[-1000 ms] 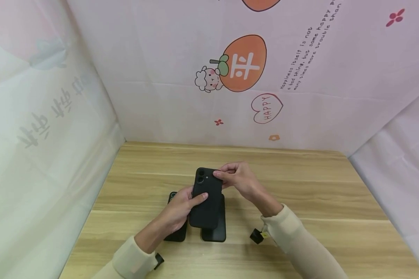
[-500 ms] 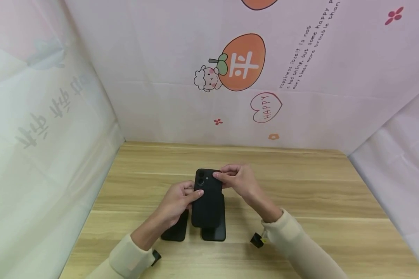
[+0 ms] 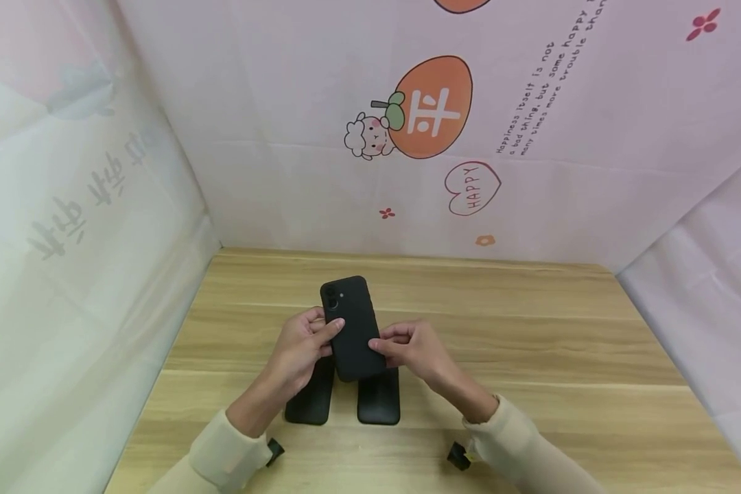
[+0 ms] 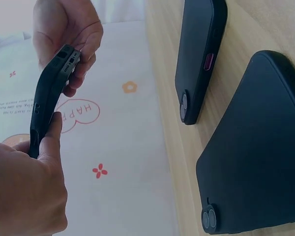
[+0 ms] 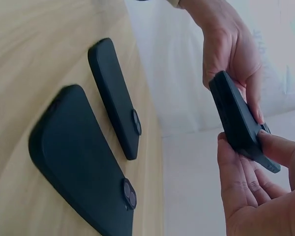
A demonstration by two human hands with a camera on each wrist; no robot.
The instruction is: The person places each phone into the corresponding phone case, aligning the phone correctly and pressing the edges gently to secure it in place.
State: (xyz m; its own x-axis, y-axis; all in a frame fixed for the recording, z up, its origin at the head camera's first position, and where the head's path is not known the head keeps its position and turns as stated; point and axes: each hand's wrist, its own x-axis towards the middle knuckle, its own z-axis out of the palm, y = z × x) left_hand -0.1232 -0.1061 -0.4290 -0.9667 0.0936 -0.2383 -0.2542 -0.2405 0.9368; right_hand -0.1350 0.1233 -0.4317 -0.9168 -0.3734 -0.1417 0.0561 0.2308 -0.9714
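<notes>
A smartphone in a black case (image 3: 355, 322) is held above the table, camera side up, its top leaning left in the head view. My left hand (image 3: 299, 346) grips its left edge, thumb across the back. Near the lower right edge, my right hand (image 3: 410, 350) pinches it between thumb and fingers. The left wrist view shows the bottom edge of this phone (image 4: 51, 88) with its port openings. Two more black phones lie on the table beneath: a left one (image 3: 311, 401) and a right one (image 3: 379, 405), both partly hidden in the head view.
The wooden table (image 3: 531, 343) meets a printed cloth wall (image 3: 284, 192) at the back, with more cloth at both sides. Small black devices sit at the left cuff (image 3: 274, 453) and right cuff (image 3: 459, 455).
The held phone has moved up and to the left and now leans left. My right hand has shifted from its upper right corner down to the lower right edge. Both table phones stay put.
</notes>
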